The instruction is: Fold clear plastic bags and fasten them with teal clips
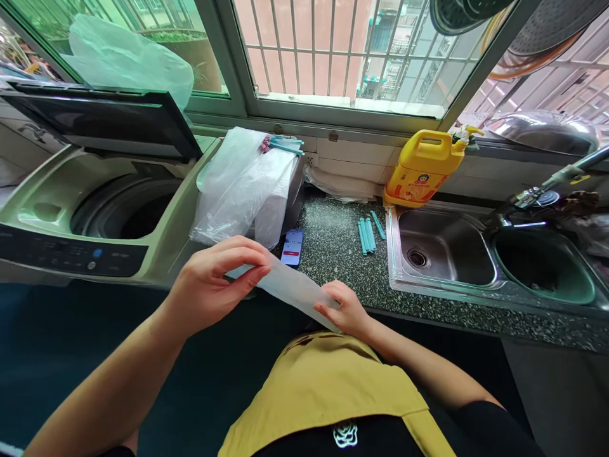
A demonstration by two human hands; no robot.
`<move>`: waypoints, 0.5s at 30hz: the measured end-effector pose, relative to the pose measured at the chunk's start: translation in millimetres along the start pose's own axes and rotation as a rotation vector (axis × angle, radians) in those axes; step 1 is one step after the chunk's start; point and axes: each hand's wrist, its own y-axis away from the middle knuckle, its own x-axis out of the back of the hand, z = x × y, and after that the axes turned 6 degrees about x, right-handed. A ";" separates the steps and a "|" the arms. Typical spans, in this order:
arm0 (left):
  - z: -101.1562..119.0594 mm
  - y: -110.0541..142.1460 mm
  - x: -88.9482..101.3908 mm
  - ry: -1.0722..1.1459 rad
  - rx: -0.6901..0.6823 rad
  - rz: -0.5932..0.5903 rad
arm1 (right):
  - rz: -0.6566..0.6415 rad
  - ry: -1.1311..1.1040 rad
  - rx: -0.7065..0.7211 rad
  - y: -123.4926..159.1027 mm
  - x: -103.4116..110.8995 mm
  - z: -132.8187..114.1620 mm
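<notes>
- The strip (pixel 297 292) spans from the left hand (pixel 214 285) to the right hand (pixel 347 311), barring the direct way between them.
- Bare counter (pixel 328 228) between the phone (pixel 292 247) and the sticks (pixel 366 236) leaves a hand room to pass.
- The plastic pile (pixel 242 184) blocks the way just behind the phone's left side.
- The jug (pixel 421 174) stands at the back left corner of the sink (pixel 394 260).
- The left basin (pixel 450 247) is open from above; the faucet (pixel 530 198) crowds its right.

Left hand (pixel 212 279) and right hand (pixel 348 311) holding a translucent plastic strip (pixel 295 287), slim teal sticks (pixel 366 236), speckled dark stone table (pixel 328 222)
</notes>
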 end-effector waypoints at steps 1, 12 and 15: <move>-1.1 2.0 0.5 0.023 0.016 0.024 | 0.007 0.020 0.006 6.9 -2.7 6.5; -7.1 18.9 -4.9 0.006 0.159 0.090 | 0.052 0.009 -0.010 17.4 -5.1 8.5; 2.8 24.5 -14.6 -0.137 0.067 -0.006 | 0.145 0.006 0.086 -1.0 -4.4 -11.9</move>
